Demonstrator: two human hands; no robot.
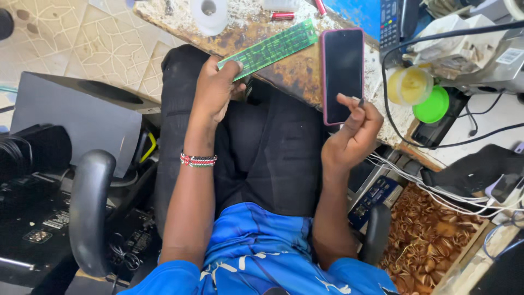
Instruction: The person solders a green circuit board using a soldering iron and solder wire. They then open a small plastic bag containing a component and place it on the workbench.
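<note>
On the far left I see a black chair arm [90, 213] and a dark grey box [82, 117] on the floor beside it. My left hand [215, 90] comes next. It has a beaded band [198, 159] at the wrist. Its fingers are closed in a pinch on the near end of a long green circuit strip [270, 48]. The strip lies on the worn, rusty table [295, 74] and its near end sticks out past the table edge, over my lap.

Just right of the strip lies a phone with a pink case [343, 74], dark screen up. Its near end hangs over the table edge too. My right hand [353, 134] is just beside that end, fingers curled. Thumb and finger pinch something tiny and dark. I cannot tell what it is.

Farther right sit a yellow tub [410, 84] and a green lid [432, 105], with black cables [393, 123] looping near them.

I think the phone could tip off the edge if my right hand bumps it. The strip could drop to the floor if my left pinch slips. The tiny thing could fall into my lap and get lost.
</note>
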